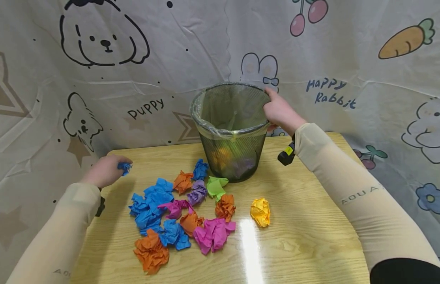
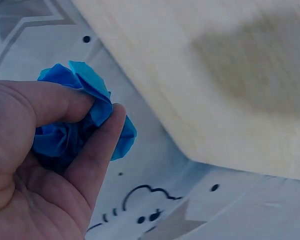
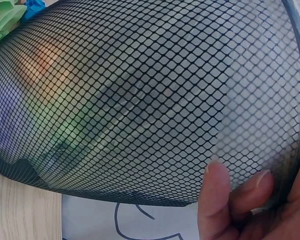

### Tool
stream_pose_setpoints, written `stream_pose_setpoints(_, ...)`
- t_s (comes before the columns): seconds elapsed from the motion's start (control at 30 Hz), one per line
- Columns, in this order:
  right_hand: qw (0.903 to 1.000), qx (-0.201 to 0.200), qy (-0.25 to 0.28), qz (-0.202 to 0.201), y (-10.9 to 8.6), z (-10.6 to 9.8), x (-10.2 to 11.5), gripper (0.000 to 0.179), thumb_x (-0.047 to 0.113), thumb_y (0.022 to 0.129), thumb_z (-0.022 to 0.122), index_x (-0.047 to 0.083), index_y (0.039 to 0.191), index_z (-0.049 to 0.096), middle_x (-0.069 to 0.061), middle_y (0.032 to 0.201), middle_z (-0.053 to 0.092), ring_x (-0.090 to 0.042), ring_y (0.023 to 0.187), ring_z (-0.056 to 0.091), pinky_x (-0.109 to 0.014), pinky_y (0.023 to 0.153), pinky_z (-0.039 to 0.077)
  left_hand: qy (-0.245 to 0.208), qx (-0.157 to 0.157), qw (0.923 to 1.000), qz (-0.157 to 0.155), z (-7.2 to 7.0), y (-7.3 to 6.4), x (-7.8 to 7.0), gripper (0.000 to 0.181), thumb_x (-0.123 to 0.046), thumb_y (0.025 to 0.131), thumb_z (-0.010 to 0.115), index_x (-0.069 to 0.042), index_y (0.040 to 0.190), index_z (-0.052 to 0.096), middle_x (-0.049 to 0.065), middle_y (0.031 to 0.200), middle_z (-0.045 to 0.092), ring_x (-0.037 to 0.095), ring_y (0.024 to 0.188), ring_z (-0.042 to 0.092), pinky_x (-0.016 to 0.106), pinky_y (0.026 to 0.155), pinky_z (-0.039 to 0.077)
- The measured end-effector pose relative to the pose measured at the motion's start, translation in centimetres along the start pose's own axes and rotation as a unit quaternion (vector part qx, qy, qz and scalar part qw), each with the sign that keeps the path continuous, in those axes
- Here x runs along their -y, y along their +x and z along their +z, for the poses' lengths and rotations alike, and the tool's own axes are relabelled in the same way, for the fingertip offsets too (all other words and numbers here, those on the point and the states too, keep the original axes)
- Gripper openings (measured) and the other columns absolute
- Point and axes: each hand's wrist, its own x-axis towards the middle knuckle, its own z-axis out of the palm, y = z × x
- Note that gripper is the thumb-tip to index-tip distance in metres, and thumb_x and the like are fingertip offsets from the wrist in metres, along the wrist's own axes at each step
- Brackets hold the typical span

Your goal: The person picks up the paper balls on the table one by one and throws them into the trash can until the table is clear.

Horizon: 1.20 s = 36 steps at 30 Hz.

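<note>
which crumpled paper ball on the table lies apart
The yellow crumpled paper ball, alone on the wooden table, right of the clustered blue, orange, purple, green and pink balls; no other there is yellow.

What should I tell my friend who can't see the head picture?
A right hand grips a round black mesh, plastic-lined bin near its top; a left hand holds a crumpled blue paper ball. Crumpled paper balls in several colours lie on a pale wooden table.

A crumpled blue paper ball (image 1: pixel 124 169) is held aloft, left of the lined mesh bin (image 1: pixel 235 146).
</note>
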Motion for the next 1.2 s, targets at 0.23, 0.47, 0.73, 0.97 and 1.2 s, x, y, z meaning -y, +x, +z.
stream_pose_setpoints(0.23, 1.0000, 0.000, 0.000, -0.004, -0.1, 0.0, 0.0, 0.076, 0.003, 0.101, 0.027, 0.028, 0.166, -0.003, -0.005, 0.172, 0.005, -0.015, 0.057, 0.036, -0.042, 0.066, 0.058, 0.003, -0.026, 0.9996, 0.012, -2.0, 0.6, -1.8, 0.038, 0.003, 0.095, 0.050, 0.008, 0.130, 0.064, 0.030, 0.122, 0.065, 0.046, 0.110, 0.059, 0.063, 0.092, 0.046)
stream_pose_setpoints(0.47, 1.0000, -0.002, 0.001, -0.006, 0.0, 0.0, -0.1, 0.077, 0.003, 0.101, 0.028, 0.029, 0.166, -0.003, -0.006, 0.172, 0.005, -0.016, 0.058, 0.040, -0.042, 0.066, 0.058, -0.015, -0.066, 0.9975, 0.019, -3.9, 1.1, -4.4, 0.039, 0.001, 0.098, 0.050, 0.004, 0.135, 0.063, 0.030, 0.128, 0.061, 0.041, 0.105, 0.057, 0.056, 0.085, 0.045)
stream_pose_setpoints(0.73, 1.0000, 0.000, 0.000, -0.002, 0.1, 0.1, 0.0, 0.076, 0.004, 0.102, 0.027, 0.029, 0.166, -0.003, -0.004, 0.172, 0.003, -0.013, 0.052, 0.036, -0.042, 0.067, 0.059, -0.048, -0.099, 0.9931, 0.040, -5.9, 2.0, -8.6, 0.040, -0.002, 0.102, 0.049, -0.002, 0.141, 0.060, 0.024, 0.137, 0.056, 0.033, 0.092, 0.052, 0.046, 0.074, 0.042)
stream_pose_setpoints(0.97, 1.0000, -0.003, -0.001, -0.004, 0.1, 0.1, 0.0, 0.076, 0.004, 0.102, 0.027, 0.029, 0.166, -0.003, -0.005, 0.172, 0.004, -0.014, 0.053, 0.038, -0.041, 0.067, 0.059, -0.066, -0.129, 0.9866, 0.075, -7.0, 2.7, -11.7, 0.039, -0.005, 0.104, 0.050, -0.006, 0.142, 0.061, 0.020, 0.140, 0.055, 0.036, 0.112, 0.055, 0.054, 0.089, 0.047)
stream_pose_setpoints(1.2, 1.0000, -0.002, -0.002, -0.004, 0.0, 0.1, -0.2, 0.076, 0.003, 0.101, 0.027, 0.030, 0.166, -0.003, -0.003, 0.172, 0.001, -0.012, 0.049, 0.034, -0.043, 0.068, 0.059, -0.071, -0.155, 0.9809, 0.094, -8.0, 3.6, -14.2, 0.040, -0.008, 0.105, 0.050, -0.010, 0.144, 0.061, 0.017, 0.137, 0.057, 0.036, 0.118, 0.056, 0.056, 0.098, 0.046)
